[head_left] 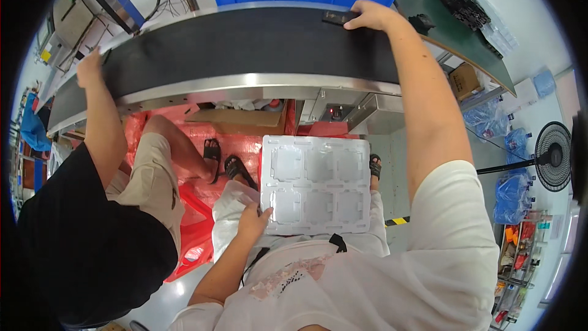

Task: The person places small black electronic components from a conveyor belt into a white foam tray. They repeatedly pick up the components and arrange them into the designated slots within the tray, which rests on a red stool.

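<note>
Conveyor belt (245,43), black w/ steel rim, runs L-R across the top of the view, one belt, long axis crosswise to the person. White plastic tray (315,185) sits on the lap below the belt edge, long axis also L-R; 6 pockets in 2 rows of 3, all look empty. Small black flat part (339,17) lies on the far side of the belt, up and right of the tray, well apart from it; only 1 seen on the belt. Right hand (370,15) is stretched out over the belt, fingers touching the part's right end, fingers bent down on it, but can't tell if it's a real grip or just a touch. Left hand (254,219) is low and near the body, thumb and fingers pinching the tray's lower-left corner. So the hands are far apart: R nearest the part, L nearest the tray. Co-worker in black shirt at left, one hand (90,68) on the belt's left stretch. More black trays (464,1) stacked on the green table at upper right, count unclear.
</note>
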Demonstrator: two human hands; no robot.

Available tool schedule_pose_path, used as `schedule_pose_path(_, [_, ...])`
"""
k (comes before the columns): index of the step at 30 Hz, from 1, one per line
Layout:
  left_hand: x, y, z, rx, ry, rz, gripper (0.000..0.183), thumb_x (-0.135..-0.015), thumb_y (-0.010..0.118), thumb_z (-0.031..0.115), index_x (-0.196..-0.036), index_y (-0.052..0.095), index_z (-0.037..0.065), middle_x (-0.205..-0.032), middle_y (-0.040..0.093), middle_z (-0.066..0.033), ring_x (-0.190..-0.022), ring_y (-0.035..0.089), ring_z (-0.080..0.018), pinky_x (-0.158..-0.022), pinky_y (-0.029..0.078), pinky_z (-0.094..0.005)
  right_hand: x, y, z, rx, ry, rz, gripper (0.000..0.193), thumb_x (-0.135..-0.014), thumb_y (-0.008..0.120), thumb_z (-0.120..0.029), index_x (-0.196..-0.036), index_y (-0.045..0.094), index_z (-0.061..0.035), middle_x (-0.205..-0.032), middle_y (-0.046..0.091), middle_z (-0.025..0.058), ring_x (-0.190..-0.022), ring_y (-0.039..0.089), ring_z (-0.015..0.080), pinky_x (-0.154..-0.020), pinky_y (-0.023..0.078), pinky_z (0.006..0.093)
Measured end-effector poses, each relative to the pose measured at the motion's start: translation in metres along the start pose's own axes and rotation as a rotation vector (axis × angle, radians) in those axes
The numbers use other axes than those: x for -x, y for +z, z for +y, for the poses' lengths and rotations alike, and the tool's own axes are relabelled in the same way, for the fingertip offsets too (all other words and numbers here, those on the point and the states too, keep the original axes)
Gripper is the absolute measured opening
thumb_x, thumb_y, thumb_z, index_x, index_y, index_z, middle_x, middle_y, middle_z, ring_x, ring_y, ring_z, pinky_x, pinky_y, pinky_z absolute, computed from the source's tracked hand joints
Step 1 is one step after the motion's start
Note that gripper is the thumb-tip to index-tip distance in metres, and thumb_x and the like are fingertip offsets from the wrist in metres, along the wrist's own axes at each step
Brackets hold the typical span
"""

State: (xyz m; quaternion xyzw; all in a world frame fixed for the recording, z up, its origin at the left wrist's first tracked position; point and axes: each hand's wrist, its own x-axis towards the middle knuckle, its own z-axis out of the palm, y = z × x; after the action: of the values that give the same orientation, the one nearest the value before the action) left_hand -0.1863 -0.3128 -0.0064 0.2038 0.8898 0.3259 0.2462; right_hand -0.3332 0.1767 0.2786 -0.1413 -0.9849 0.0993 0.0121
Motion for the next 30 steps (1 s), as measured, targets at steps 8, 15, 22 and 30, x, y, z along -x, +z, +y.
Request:
schedule_pose_path(8, [0.002,-0.007,0.014,0.025,-0.08,-0.046,0.044,-0.08,0.064,0.035,-0.093,0.056,-0.007,-0.09,0.058,-0.0255,-0.087,0.056,-0.0393,-0.076,0.044,-0.0433,0.103,0.012,-0.074,-0.943,-0.129,0.584,0.016,-0.076,0.067,-0.012,-0.089,0.064,-0.0031,-0.082,0.062,0.0079,-0.079,0.058,0.0121,-0.066,0.046,0.0244])
schedule_pose_path(15, [0.005,0.012,-0.006,0.01,0.023,0.145,0.042,-0.08,0.065,0.035,-0.092,0.06,-0.005,-0.076,0.06,-0.0193,-0.069,0.056,-0.0316,-0.064,0.044,-0.0394,0.172,0.113,-0.139,-0.866,-0.53,-0.098,0.019,-0.084,0.058,-0.009,-0.101,0.067,-0.0074,-0.09,0.061,0.0027,-0.086,0.058,0.0155,-0.08,0.045,0.0279])
schedule_pose_path(22, [0.004,0.009,-0.001,0.037,-0.062,0.03,0.048,-0.081,0.062,0.039,-0.098,0.056,-0.006,-0.094,0.057,-0.0249,-0.088,0.054,-0.0383,-0.077,0.044,-0.0432,0.151,0.282,-0.127,-0.545,-0.451,-0.205,0.028,-0.075,0.059,-0.003,-0.101,0.065,-0.0087,-0.099,0.062,0.0128,-0.094,0.059,0.0305,-0.081,0.047,0.038])
schedule_pose_path(30, [0.006,0.007,0.009,-0.003,-0.05,0.047,0.049,-0.081,0.061,0.039,-0.098,0.056,-0.006,-0.096,0.057,-0.0254,-0.089,0.054,-0.0385,-0.078,0.044,-0.0441,0.169,0.3,-0.114,-0.612,-0.415,-0.058,0.043,-0.071,0.061,0.0,-0.113,0.057,-0.005,-0.109,0.058,0.0156,-0.103,0.055,0.0329,-0.091,0.043,0.0364])
